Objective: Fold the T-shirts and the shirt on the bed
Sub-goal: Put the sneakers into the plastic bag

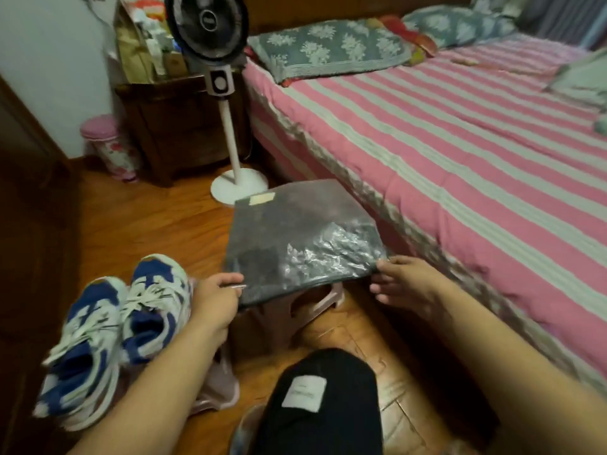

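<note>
So we're basically at the very start here. The dark garment is packed flat in a plastic bag [303, 238], sitting on a little pink stool [315, 302] on the floor right beside the bed [460, 152]. Nothing unfolded, nothing on the bed to fold yet, so our guess is the whole job is ahead: get the bag open, pull the clothes out, lay them on the bed, fold.

Our left hand [215, 298] is curled round the bag's near left corner, thumb on top. Our right hand [405, 284] is at the near right corner with fingers spread out fairly straight, fingertips just touching the edge, not really gripping.

Room-wise: the bed has a pink and white striped sheet, with pillows [328, 49] up at the head. There's a standing fan [210, 31] by a dark nightstand [177, 126], a pink bin [108, 146] near the wall, wooden floor [147, 224], and blue and white sneakers [108, 330] to our left.
</note>
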The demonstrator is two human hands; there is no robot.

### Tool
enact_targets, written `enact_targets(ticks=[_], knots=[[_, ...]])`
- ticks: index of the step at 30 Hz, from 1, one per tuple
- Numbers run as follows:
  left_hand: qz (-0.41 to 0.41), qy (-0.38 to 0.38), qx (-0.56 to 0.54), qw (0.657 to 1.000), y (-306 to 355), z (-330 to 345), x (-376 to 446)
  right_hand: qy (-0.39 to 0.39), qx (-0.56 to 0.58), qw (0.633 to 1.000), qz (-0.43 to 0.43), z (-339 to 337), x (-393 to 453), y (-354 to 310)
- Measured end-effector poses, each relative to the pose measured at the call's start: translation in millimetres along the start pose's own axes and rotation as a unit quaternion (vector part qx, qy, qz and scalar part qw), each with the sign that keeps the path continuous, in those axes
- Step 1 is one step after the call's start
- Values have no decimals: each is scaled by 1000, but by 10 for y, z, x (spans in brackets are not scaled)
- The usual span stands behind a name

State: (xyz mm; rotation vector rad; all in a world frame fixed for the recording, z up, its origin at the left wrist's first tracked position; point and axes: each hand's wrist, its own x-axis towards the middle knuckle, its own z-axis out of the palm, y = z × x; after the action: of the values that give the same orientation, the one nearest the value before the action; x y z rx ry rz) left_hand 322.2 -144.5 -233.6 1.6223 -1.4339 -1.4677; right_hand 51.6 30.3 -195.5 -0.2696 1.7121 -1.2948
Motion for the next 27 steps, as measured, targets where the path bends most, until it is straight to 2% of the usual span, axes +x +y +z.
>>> enact_targets(ticks=[3, 7, 9, 12, 14, 18, 23, 25, 27], knots=[[-58, -30, 48, 997, -149, 408, 311, 63, 51, 994, 71, -231, 361, 349], [-74, -42, 103, 991, -131, 500, 569, 79, 37, 988, 128, -277, 756, 343], [-104, -39, 91, 990, -38, 502, 571, 38, -11, 980, 192, -184, 835, 357], [-177, -60, 10, 982, 1, 489, 461, -48, -6, 969, 242, 17, 1022, 584], [-210, -83, -51, 973, -9, 419, 369, -37, 16, 969, 245, 116, 1169, 777], [-238, -131, -151, 950, -30, 244, 286, 86, 181, 961, 191, 246, 1332, 968], [-255, -105, -187, 943, -11, 121, 331, 135, 200, 960, 145, 322, 1269, 808], [-278, -113, -212, 930, 17, 98, 344, 95, 263, 949, 142, 452, 1124, 677], [-286, -130, -212, 926, 31, 108, 336, -25, 239, 958, 157, 725, 819, 511]])
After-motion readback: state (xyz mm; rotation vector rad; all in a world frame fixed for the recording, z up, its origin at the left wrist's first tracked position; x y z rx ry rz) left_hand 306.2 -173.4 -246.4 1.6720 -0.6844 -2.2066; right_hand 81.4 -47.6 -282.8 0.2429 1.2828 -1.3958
